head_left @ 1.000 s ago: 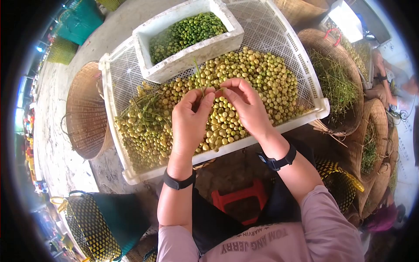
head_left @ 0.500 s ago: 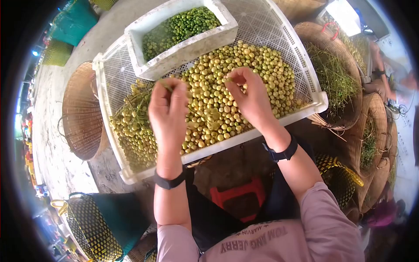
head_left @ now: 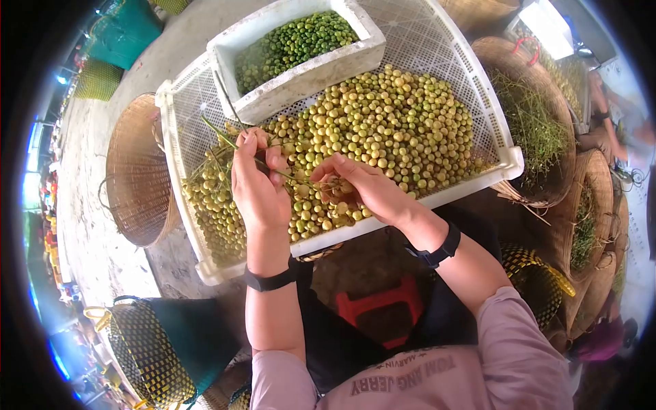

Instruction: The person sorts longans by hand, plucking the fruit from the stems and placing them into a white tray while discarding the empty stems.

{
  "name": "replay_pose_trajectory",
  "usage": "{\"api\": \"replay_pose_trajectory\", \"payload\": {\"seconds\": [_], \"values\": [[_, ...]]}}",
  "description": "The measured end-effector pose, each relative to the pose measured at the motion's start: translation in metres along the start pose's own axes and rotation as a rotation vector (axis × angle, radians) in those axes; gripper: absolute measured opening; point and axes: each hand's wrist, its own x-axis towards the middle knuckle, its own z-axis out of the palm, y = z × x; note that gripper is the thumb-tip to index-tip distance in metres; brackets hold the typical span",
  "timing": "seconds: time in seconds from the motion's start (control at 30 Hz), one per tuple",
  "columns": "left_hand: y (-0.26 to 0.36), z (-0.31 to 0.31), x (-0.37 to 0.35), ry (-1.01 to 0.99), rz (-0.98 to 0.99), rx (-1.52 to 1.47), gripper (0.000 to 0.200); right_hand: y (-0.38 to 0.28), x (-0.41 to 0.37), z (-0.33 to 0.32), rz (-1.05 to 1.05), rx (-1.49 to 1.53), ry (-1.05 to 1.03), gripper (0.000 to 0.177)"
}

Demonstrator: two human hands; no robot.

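One thin green stem (head_left: 220,134) with yellow-green fruits (head_left: 389,130) — left hand (head_left: 258,191), right hand (head_left: 365,188) pinching

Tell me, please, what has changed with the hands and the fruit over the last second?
The left hand moved left from the middle of the tray and took hold of a sprig. The right hand came down towards the near edge and now pinches fruit at the sprig's end. The foam box and baskets stayed put.
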Motion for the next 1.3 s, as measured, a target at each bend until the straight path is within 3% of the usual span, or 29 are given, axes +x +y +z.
{"api": "replay_pose_trajectory", "payload": {"seconds": [0.13,0.2,0.23,0.4,0.47,0.53,0.6,0.67,0.73,0.87,0.93,1.07,1.13,1.23,1.3], "values": [[-0.002,-0.001,0.003,0.066,0.032,-0.003,0.019,0.0,-0.003,0.008,0.18,0.274,-0.095,0.044],[-0.003,-0.001,0.004,0.173,0.092,0.029,0.02,0.0,-0.003,0.017,-0.033,0.091,-0.01,0.036],[-0.003,-0.007,0.003,0.126,0.072,0.048,0.019,-0.005,-0.006,0.015,-0.098,-0.05,-0.055,0.03],[-0.011,-0.006,0.004,0.179,0.105,0.002,0.02,0.004,-0.001,0.017,-0.232,0.02,0.03,0.031],[-0.014,-0.003,0.005,0.203,0.101,-0.018,0.021,-0.003,-0.005,0.017,-0.09,0.168,0.15,0.031],[-0.014,-0.002,0.006,0.282,0.069,-0.075,0.019,0.002,-0.003,0.013,-0.087,0.254,0.149,0.031],[-0.012,0.004,0.008,0.336,0.068,-0.069,0.018,-0.001,-0.007,0.008,0.043,0.461,-0.032,0.03],[-0.011,0.004,0.008,0.394,0.064,-0.063,0.018,-0.004,-0.001,0.016,0.132,0.377,0.198,0.027],[-0.01,0.002,0.012,0.367,0.083,-0.049,0.018,0.007,0.004,-0.002,-0.031,-0.022,0.11,0.025],[-0.008,0.003,0.017,0.384,0.07,-0.065,0.018,0.0,0.002,0.002,-0.036,0.041,0.128,0.023],[-0.01,0.001,0.02,0.416,0.062,-0.038,0.017,-0.002,0.003,-0.001,-0.084,-0.077,0.057,0.023],[-0.015,-0.004,0.025,0.341,0.066,-0.053,0.017,-0.005,0.001,-0.007,-0.026,-0.088,0.033,0.02],[-0.011,-0.004,0.025,0.368,0.058,-0.048,0.016,-0.007,-0.001,-0.008,-0.015,-0.013,0.022,0.021],[-0.01,-0.011,0.032,0.38,0.052,-0.099,0.013,-0.001,0.002,-0.022,0.04,0.38,-0.095,0.024],[-0.006,-0.019,0.035,0.346,0.07,-0.162,0.012,-0.002,0.0,-0.023,0.043,0.424,-0.093,0.025]]}}
